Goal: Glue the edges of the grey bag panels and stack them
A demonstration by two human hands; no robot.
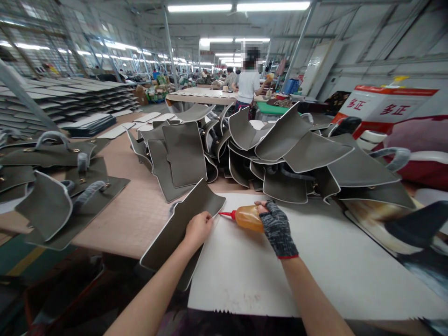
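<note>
My left hand, bare, is closed on the right edge of a grey-brown bag panel with a pale border. The panel is folded and lies at a slant over the table's front edge. In a dark knitted fingerless glove, my right hand grips a squeeze bottle of amber liquid, probably glue. The bottle lies nearly level, its red nozzle pointing left. The nozzle tip is at the panel's edge, close to my left fingers; whether it touches cannot be made out. Beneath the bottle is a white sheet.
Behind my hands is a heap of similar bag panels, some with wrapped handles. More handled panels lie on the left of the brown table. A red-and-white box stands at right. A person is at a farther table.
</note>
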